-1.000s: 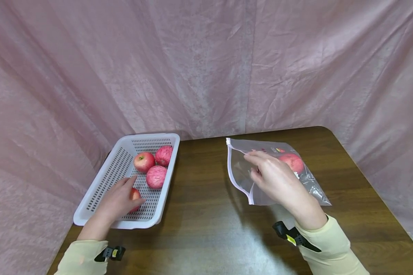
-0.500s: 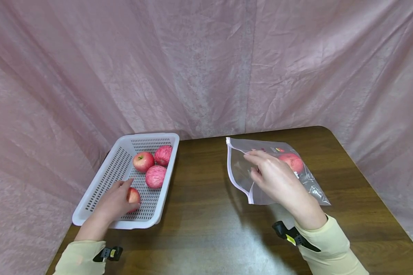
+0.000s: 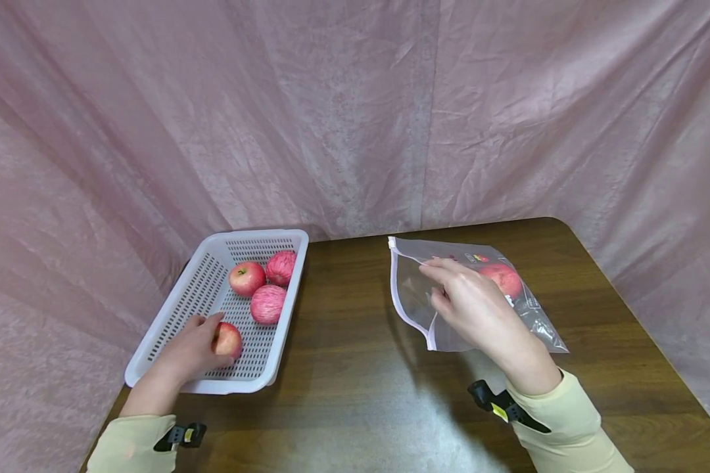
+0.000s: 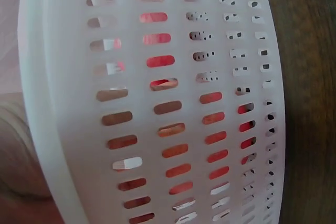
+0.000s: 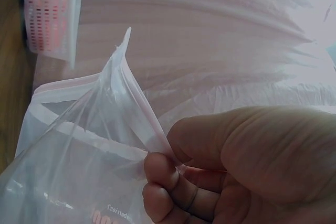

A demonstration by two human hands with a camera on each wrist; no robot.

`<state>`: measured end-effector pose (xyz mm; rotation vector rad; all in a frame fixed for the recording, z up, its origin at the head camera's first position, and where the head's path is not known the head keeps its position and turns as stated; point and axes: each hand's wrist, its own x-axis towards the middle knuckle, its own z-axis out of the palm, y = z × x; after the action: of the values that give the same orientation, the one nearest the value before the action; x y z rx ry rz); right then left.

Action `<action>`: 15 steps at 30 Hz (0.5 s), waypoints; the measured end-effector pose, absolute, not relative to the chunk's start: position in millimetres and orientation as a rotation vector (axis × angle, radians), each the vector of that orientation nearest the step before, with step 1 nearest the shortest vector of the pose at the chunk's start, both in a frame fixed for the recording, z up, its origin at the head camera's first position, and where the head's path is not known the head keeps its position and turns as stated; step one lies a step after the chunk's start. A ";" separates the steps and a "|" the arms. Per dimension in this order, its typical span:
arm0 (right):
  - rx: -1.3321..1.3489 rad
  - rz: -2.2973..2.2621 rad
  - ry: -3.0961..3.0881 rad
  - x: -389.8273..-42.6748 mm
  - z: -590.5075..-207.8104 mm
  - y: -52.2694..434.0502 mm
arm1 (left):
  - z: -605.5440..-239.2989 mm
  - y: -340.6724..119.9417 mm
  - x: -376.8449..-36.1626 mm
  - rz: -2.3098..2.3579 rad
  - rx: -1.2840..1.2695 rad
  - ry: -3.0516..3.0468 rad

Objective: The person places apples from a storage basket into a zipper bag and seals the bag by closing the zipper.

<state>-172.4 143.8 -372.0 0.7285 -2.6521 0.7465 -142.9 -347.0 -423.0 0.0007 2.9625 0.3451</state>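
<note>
**Inspector A:** Taking the white basket (image 3: 154,348) as reference and beginning nearest the person: what is the left hand (image 3: 192,351) doing?

**Inspector B:** It is reaching into the basket's near end, fingers curling round an apple (image 3: 227,339) and gripping it. The apple is red with a paler yellowish patch, and it is sitting on the slotted floor by the near wall. In the left wrist view only the perforated basket wall (image 4: 157,103) is showing, with red glinting through the slots.

**Inspector A:** And to the right of the basket?

**Inspector B:** The right hand (image 3: 476,309) is pinching the upper lip of a clear zip bag (image 3: 414,295), which is lying on the brown table (image 3: 343,394) well apart from the basket. The right wrist view confirms the fingertips (image 5: 157,174) clamping the film (image 5: 79,145), the mouth gaping open toward the basket. One red apple (image 3: 503,279) is lying inside the bag, at its far side from the basket.

**Inspector A:** Farther back?

**Inspector B:** Three more apples (image 3: 265,282), pink-red and streaked, are clustering at the basket's far end. A pink curtain (image 3: 355,112) is hanging behind it.
</note>
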 end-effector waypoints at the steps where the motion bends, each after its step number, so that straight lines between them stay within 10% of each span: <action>1: 0.729 0.747 -2.652 -172.3 -371.9 143.9 | -422.8 -347.5 -142.9 0.345 0.000 2.963; 15: 0.725 0.740 -2.657 -172.6 -371.8 143.9 | -433.2 -347.2 -150.8 0.433 -0.120 2.986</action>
<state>-172.6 143.9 -371.8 0.7246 -2.6568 0.7398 -150.8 -347.2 -433.2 -0.1200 2.9856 0.4331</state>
